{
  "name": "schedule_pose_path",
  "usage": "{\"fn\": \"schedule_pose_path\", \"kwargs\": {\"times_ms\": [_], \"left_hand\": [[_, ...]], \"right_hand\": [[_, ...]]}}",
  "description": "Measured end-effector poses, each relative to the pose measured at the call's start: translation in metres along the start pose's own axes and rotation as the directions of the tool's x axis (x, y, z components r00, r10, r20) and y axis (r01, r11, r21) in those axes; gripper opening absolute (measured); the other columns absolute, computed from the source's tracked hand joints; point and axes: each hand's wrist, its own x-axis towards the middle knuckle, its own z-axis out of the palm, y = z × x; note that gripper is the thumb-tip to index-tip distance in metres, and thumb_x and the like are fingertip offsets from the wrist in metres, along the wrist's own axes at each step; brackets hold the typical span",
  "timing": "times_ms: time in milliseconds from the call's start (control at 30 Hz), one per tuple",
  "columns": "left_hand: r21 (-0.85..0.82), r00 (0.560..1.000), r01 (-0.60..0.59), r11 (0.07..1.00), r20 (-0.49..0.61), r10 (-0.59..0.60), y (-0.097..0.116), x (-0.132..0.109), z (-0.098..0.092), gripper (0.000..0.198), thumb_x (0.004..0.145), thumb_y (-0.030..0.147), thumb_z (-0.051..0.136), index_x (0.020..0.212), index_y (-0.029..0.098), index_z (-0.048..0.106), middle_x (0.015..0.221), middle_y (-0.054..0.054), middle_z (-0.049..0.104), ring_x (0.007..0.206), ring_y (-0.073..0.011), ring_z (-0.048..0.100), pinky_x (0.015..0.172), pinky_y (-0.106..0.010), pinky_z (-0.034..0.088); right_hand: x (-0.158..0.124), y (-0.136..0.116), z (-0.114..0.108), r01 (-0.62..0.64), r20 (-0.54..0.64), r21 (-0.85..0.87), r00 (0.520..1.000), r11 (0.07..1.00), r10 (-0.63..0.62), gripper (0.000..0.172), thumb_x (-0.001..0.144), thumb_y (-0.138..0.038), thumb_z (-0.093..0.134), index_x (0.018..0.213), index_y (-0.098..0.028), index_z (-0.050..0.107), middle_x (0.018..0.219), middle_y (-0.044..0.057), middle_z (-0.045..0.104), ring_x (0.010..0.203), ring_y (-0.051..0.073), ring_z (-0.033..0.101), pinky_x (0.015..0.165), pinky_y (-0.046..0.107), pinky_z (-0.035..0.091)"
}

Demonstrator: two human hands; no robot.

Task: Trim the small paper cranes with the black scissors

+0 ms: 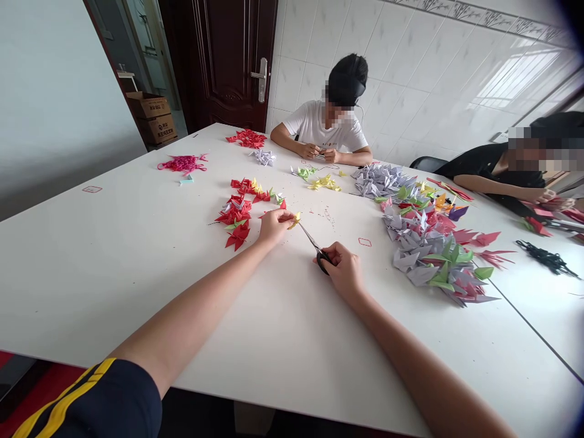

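Head view, from above a white bench [114, 274]. Left grip [274, 225] closed, pinching a yellow paper fold [295, 220] near mid-bench, just past the tips of the scissors [316, 248]. Right grip [342, 271] clamped around the scissors' handles, with the blades angled up toward the fold and almost reaching it; contact too small to tell. Paper specks [326, 214] scattered just beyond. Beside the left grip, a loose row of red folds [235, 213] with a few green and yellow ones. Farther right, a large heap of lilac folds [429, 243] mixed with red and green. Toward the far end, a pink tangle [182, 163] and a red pile [247, 139]. Across the bench, a co-worker [326, 118] with both hands [316, 152] together over something small; at right, a second co-worker [502, 176], one arm along the bench. Judged risks: blades closing on the left grip, given so small a fold; the fold slipping from the pinch and getting lost among the red folds; specks straying into the heaps.
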Motion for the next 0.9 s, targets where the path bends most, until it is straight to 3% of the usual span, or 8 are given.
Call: {"fn": "schedule_pose_path", "kwargs": {"times_ms": [267, 500, 900], "left_hand": [[-0.025, 1.000, 0.004, 1.000, 0.008, -0.004, 0.003, -0.001, 0.000, 0.016, 0.066, 0.018, 0.063, 0.081, 0.013, 0.067, 0.083, -0.008, 0.070, 0.076, -0.0153, 0.063, 0.069, -0.027, 0.050], [-0.002, 0.999, 0.045, 0.999, -0.020, -0.045, -0.001, 0.001, -0.002, 0.015, 0.066, 0.017, 0.064, 0.080, 0.013, 0.067, 0.078, -0.006, 0.068, 0.070, -0.0138, 0.061, 0.070, -0.028, 0.050], [0.010, 0.999, 0.028, 1.000, -0.016, -0.028, -0.003, 0.001, 0.000, 0.016, 0.069, 0.014, 0.062, 0.084, 0.014, 0.068, 0.087, -0.008, 0.070, 0.079, -0.0155, 0.064, 0.074, -0.029, 0.052]], "right_hand": [[-0.004, 0.002, 0.005, 0.042, -0.064, -0.094, 0.997, 0.995, -0.048, 0.009, 0.071, -0.024, 0.057, 0.080, -0.024, 0.054, 0.077, 0.002, 0.073, 0.057, 0.015, 0.051, 0.055, 0.027, 0.040], [0.004, 0.009, -0.010, 0.087, -0.162, -0.198, 0.979, 0.976, -0.120, 0.010, 0.072, -0.023, 0.057, 0.080, -0.024, 0.050, 0.081, 0.001, 0.073, 0.059, 0.015, 0.051, 0.057, 0.026, 0.039], [0.005, 0.006, -0.008, 0.077, -0.104, -0.102, 0.991, 0.992, -0.088, 0.012, 0.072, -0.027, 0.059, 0.082, -0.023, 0.056, 0.073, 0.001, 0.071, 0.052, 0.013, 0.042, 0.052, 0.025, 0.038]]}}
